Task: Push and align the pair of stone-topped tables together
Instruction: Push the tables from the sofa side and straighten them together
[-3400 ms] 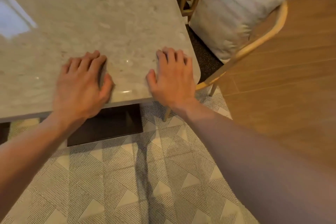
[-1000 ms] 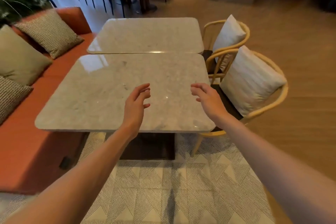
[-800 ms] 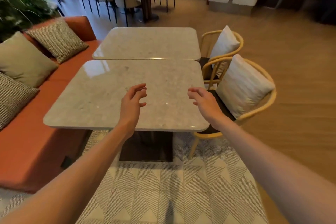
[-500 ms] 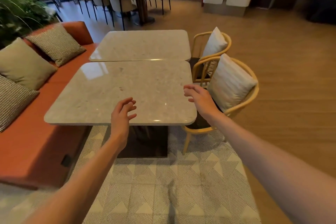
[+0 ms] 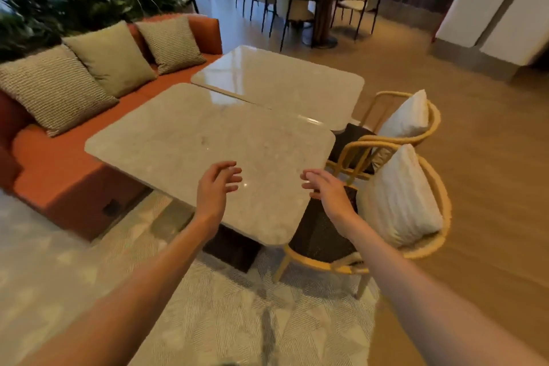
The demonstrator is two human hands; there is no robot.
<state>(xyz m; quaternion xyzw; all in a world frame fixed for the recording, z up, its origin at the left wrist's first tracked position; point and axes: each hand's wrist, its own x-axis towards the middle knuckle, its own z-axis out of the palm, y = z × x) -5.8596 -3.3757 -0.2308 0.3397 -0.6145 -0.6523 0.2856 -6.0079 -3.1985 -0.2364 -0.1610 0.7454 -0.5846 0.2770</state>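
1. The near table (image 5: 184, 140) and far table (image 5: 282, 80) are standing edge to edge, between the sofa (image 5: 53, 163) and two chairs (image 5: 416, 235).
2. The left hand (image 5: 215, 187) is hovering over the near table, fingers loosely spread, holding nothing.
3. The right hand (image 5: 325, 189) is hovering beside that table's right edge, likewise relaxed and empty.

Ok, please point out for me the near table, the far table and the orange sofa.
near table (image 5: 190, 140), head view, bare middle of its stone top
far table (image 5: 282, 83), head view, middle of its stone top
orange sofa (image 5: 59, 163), head view, bare seat surface
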